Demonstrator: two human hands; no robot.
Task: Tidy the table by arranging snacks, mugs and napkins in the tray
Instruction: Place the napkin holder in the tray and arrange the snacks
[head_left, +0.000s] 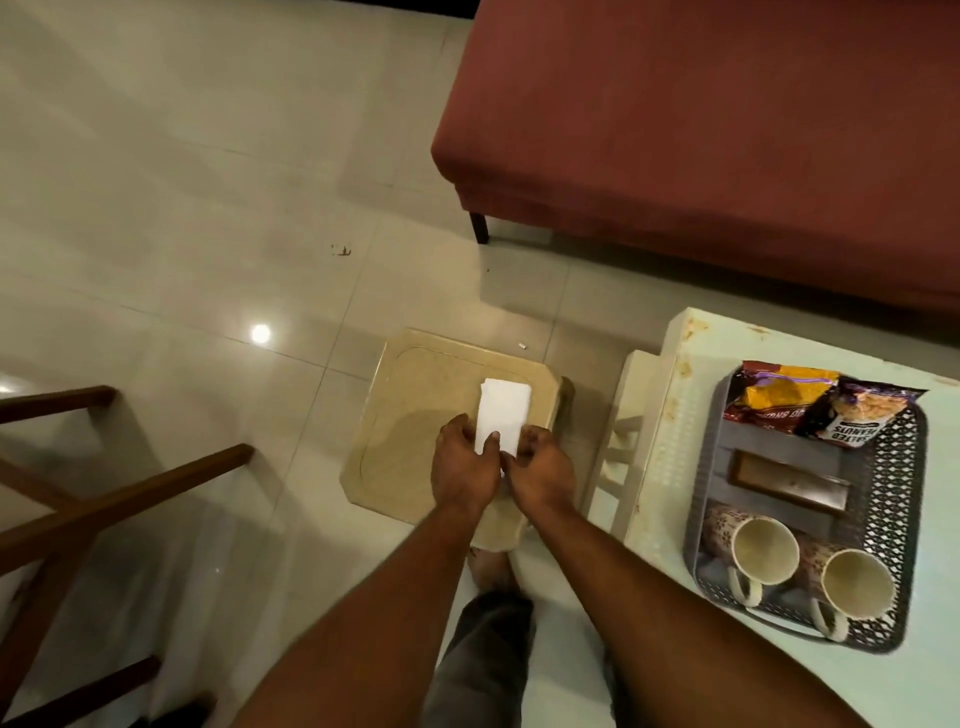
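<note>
A white folded napkin (503, 410) lies on a small beige stool (415, 415) in the middle of the view. My left hand (465, 465) holds its near left edge, thumb on top. My right hand (537, 467) pinches the near right corner. On the white table (670, 415) at the right sits a dark lattice tray (898, 499). It holds two snack packets (810, 402) at the far end, a brown bar (784, 480) in the middle and two patterned mugs (763, 551) lying at the near end.
A red sofa (727, 130) fills the upper right. Wooden chair rails (104, 519) stand at the lower left. A glossy tiled floor (182, 208) spreads around the stool. My leg and foot show below the stool.
</note>
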